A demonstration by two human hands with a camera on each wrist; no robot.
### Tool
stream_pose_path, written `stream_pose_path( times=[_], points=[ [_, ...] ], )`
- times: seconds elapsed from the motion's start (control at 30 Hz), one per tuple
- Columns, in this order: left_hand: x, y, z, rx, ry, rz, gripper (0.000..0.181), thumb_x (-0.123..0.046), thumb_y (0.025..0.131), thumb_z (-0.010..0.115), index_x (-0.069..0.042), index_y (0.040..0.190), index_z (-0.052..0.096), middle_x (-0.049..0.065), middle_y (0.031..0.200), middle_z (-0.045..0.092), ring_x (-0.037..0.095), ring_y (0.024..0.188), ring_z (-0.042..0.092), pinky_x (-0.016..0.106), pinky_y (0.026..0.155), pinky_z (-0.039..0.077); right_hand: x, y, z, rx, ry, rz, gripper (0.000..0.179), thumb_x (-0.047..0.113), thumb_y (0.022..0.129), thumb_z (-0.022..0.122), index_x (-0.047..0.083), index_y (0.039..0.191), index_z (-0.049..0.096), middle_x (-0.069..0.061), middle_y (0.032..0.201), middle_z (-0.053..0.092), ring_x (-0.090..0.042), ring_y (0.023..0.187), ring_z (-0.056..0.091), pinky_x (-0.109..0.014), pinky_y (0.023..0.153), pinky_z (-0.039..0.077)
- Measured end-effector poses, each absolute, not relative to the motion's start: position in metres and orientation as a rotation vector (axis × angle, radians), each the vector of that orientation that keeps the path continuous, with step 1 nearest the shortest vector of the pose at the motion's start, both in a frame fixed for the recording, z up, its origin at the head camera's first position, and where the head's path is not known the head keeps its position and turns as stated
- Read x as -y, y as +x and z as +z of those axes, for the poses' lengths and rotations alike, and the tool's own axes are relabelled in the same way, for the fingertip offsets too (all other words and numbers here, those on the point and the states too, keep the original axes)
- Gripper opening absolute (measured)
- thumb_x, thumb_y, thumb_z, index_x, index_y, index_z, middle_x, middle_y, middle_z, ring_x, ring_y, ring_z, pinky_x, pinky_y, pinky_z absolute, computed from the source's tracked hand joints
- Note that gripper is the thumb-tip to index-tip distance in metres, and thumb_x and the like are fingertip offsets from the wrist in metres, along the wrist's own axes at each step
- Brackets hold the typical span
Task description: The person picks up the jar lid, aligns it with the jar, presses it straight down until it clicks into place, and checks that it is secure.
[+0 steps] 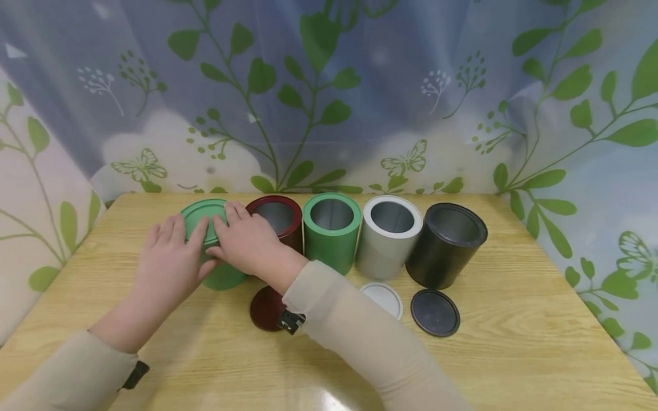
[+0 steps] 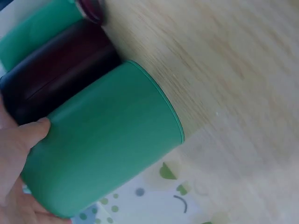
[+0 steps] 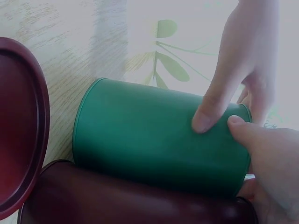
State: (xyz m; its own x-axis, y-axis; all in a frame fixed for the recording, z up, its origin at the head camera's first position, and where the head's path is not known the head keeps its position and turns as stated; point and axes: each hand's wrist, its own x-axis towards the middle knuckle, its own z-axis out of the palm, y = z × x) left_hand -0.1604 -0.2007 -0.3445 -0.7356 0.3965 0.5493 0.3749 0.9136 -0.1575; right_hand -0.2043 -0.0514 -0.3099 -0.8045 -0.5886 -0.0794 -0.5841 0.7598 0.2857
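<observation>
Head view: left hand [image 1: 168,264] and right hand [image 1: 251,237] spread over the green lid [image 1: 204,209]. I'd press straight down, evenly.

Soft, even light fills the head view, with white glare at the lower edge of the wooden table [image 1: 524,319] and faint shadows near the sleeves [image 1: 370,337]. The left wrist view is dimmer, its focus soft. In the right wrist view, the leafy curtain [image 3: 180,67] washes out while the green can's [image 3: 145,140] lower side darkens.
</observation>
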Motion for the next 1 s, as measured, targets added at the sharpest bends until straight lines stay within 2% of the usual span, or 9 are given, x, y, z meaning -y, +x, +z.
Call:
stream_pose_path(
  times=[0.07, 0.17, 0.2, 0.3, 0.37, 0.47, 0.6, 0.8, 1.0],
  points=[
    [0.204, -0.155, -0.346, 2.511, -0.542, -0.003, 0.077, -0.064, 0.091, 0.032, 0.000, 0.127, 0.054, 0.037, 0.119, 0.048, 0.049, 0.114, 0.043, 0.064, 0.094, 0.030, 0.052, -0.204, -0.312, 2.933, 0.981, -0.464, 0.070, 0.061, 0.093, 0.023, 0.021, 0.150, 0.021, -0.010, 0.154, 0.014, -0.019, 0.141, 0.013, -0.031, 0.103, 0.034],
    [0.208, -0.146, -0.346, 2.535, -0.523, -0.054, 0.074, -0.064, 0.092, 0.029, -0.003, 0.125, 0.056, 0.033, 0.122, 0.050, 0.048, 0.119, 0.041, 0.066, 0.096, 0.026, 0.053, -0.204, -0.313, 2.932, 0.986, -0.444, 0.070, 0.061, 0.093, 0.024, 0.021, 0.150, 0.022, -0.009, 0.154, 0.015, -0.019, 0.141, 0.014, -0.031, 0.103, 0.034],
    [0.209, -0.143, -0.345, 2.529, -0.526, -0.065, 0.079, -0.066, 0.092, 0.021, -0.003, 0.123, 0.057, 0.032, 0.121, 0.051, 0.048, 0.118, 0.042, 0.066, 0.096, 0.026, 0.053, -0.204, -0.313, 2.929, 0.984, -0.439, 0.069, 0.061, 0.093, 0.025, 0.021, 0.150, 0.022, -0.009, 0.154, 0.015, -0.019, 0.141, 0.014, -0.031, 0.103, 0.035],
    [0.211, -0.138, -0.341, 2.532, -0.550, -0.130, 0.079, -0.067, 0.091, 0.021, -0.002, 0.121, 0.057, 0.030, 0.122, 0.052, 0.047, 0.118, 0.043, 0.067, 0.096, 0.025, 0.051, -0.204, -0.313, 2.917, 0.971, -0.430, 0.069, 0.061, 0.093, 0.025, 0.021, 0.149, 0.023, -0.009, 0.154, 0.017, -0.019, 0.140, 0.016, -0.030, 0.102, 0.036],
    [0.211, -0.137, -0.338, 2.536, -0.573, -0.158, 0.068, -0.060, 0.091, 0.038, -0.001, 0.119, 0.056, 0.030, 0.123, 0.052, 0.048, 0.117, 0.044, 0.067, 0.096, 0.025, 0.050, -0.204, -0.312, 2.914, 0.962, -0.419, 0.069, 0.061, 0.093, 0.025, 0.021, 0.149, 0.024, -0.009, 0.154, 0.017, -0.019, 0.140, 0.016, -0.030, 0.102, 0.036],
    [0.212, -0.137, -0.336, 2.532, -0.611, -0.172, 0.058, -0.052, 0.089, 0.047, 0.000, 0.113, 0.055, 0.031, 0.121, 0.052, 0.048, 0.116, 0.044, 0.069, 0.094, 0.026, 0.050, -0.205, -0.311, 2.918, 0.963, -0.405, 0.069, 0.061, 0.093, 0.025, 0.021, 0.149, 0.024, -0.010, 0.154, 0.017, -0.019, 0.140, 0.016, -0.030, 0.102, 0.036],
    [0.212, -0.138, -0.337, 2.492, -0.670, -0.125, 0.064, -0.059, 0.091, 0.034, 0.000, 0.104, 0.054, 0.033, 0.116, 0.053, 0.049, 0.114, 0.045, 0.068, 0.090, 0.030, 0.050, -0.204, -0.310, 2.920, 0.972, -0.396, 0.069, 0.061, 0.094, 0.025, 0.020, 0.149, 0.024, -0.010, 0.154, 0.017, -0.019, 0.140, 0.015, -0.030, 0.102, 0.036],
    [0.211, -0.144, -0.340, 2.397, -0.772, -0.103, 0.061, -0.055, 0.093, 0.025, 0.001, 0.095, 0.051, 0.036, 0.106, 0.053, 0.050, 0.106, 0.048, 0.065, 0.088, 0.036, 0.047, -0.204, -0.310, 2.910, 0.976, -0.394, 0.069, 0.059, 0.094, 0.026, 0.019, 0.149, 0.023, -0.011, 0.153, 0.018, -0.021, 0.140, 0.016, -0.030, 0.099, 0.039],
    [0.211, -0.146, -0.341, 2.396, -0.776, -0.047, 0.049, -0.045, 0.086, 0.044, 0.003, 0.093, 0.050, 0.038, 0.103, 0.052, 0.052, 0.101, 0.049, 0.064, 0.088, 0.036, 0.048, -0.205, -0.312, 2.896, 0.985, -0.390, 0.069, 0.059, 0.094, 0.026, 0.018, 0.149, 0.024, -0.012, 0.153, 0.019, -0.022, 0.140, 0.017, -0.030, 0.099, 0.039]
  ],
)
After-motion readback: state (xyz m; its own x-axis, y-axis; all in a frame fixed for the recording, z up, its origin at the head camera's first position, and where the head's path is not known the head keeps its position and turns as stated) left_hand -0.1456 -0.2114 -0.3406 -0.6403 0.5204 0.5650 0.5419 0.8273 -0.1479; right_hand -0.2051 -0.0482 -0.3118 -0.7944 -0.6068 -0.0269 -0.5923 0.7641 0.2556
